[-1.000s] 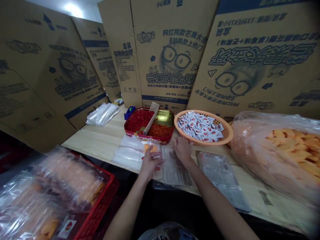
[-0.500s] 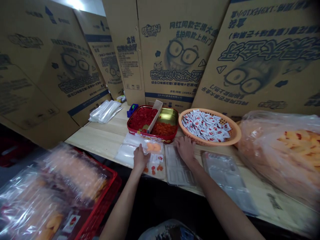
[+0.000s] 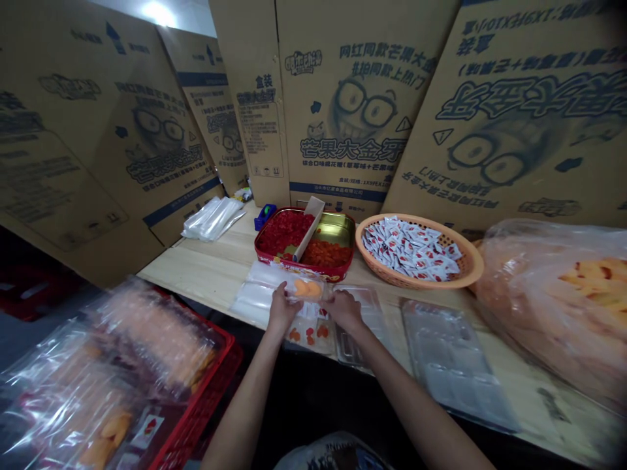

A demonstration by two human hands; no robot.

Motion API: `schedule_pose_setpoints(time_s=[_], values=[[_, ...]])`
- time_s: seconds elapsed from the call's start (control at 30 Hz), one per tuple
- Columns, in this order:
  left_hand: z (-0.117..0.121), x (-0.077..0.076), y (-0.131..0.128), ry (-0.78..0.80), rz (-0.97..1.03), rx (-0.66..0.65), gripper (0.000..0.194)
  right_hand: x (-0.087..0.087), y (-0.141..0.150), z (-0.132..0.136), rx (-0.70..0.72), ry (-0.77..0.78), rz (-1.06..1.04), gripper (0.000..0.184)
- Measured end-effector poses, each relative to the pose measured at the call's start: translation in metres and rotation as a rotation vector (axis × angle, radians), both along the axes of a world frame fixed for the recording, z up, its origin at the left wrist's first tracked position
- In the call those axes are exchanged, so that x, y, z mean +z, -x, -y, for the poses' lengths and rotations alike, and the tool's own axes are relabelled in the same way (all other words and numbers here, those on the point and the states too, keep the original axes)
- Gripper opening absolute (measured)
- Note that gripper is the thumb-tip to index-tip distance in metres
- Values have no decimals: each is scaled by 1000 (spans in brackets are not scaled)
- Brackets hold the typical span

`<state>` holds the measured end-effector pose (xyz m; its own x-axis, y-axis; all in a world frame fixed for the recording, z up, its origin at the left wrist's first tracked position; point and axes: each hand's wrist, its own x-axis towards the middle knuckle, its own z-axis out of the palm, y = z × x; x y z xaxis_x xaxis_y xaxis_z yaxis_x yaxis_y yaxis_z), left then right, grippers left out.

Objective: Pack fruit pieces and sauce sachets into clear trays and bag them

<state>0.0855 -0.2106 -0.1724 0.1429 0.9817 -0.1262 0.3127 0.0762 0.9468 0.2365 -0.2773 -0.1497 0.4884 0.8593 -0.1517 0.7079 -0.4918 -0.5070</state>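
Left hand [image 3: 281,310] pinches a clear plastic pack of orange mango pieces [image 3: 307,288] just in front of the red tin [image 3: 294,269], right hand [image 3: 345,310] at its edge, grip unclear; next move calls for a steady two-handed hold

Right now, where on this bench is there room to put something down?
Bare wood shows left of the red tin, below the plastic sleeves, and between the clear tray and big bag. It's crowded at the left hand and right hand.

We're working at a pale wooden table [image 3: 200,274] that carries a red tin [image 3: 294,269] at centre, an orange basket [image 3: 467,267] beside it, clear plastic trays [image 3: 455,365] lower right, and a bulging plastic bag [image 3: 548,313] at far right.
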Motion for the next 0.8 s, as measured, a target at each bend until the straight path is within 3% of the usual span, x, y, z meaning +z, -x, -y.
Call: schedule_pose_setpoints(time_s=[0.23,0.3,0.37,0.43,0.47,0.6,0.7,0.8], values=[[12,17,7,145,247,-78,67,18,-7,11,21,-148,-366,17],[19,24,6,132,266,-136,65,23,-8,19,48,-194,-677,20],[23,30,2,92,252,-198,64,26,-10,28,48,-223,-1141,19],[19,34,-1,27,208,-258,55,26,-16,37,-34,-254,-1508,16],[14,36,-2,-18,175,-286,47,26,-20,41,-94,-274,-1587,15],[-28,39,8,-223,-6,-368,21,28,-40,61,-263,-334,-1661,11],[-54,33,19,-327,-152,-433,23,32,-56,76,-311,-385,-1649,9],[-62,22,23,-400,-265,-487,20,33,-67,88,-325,-453,-1629,10]])
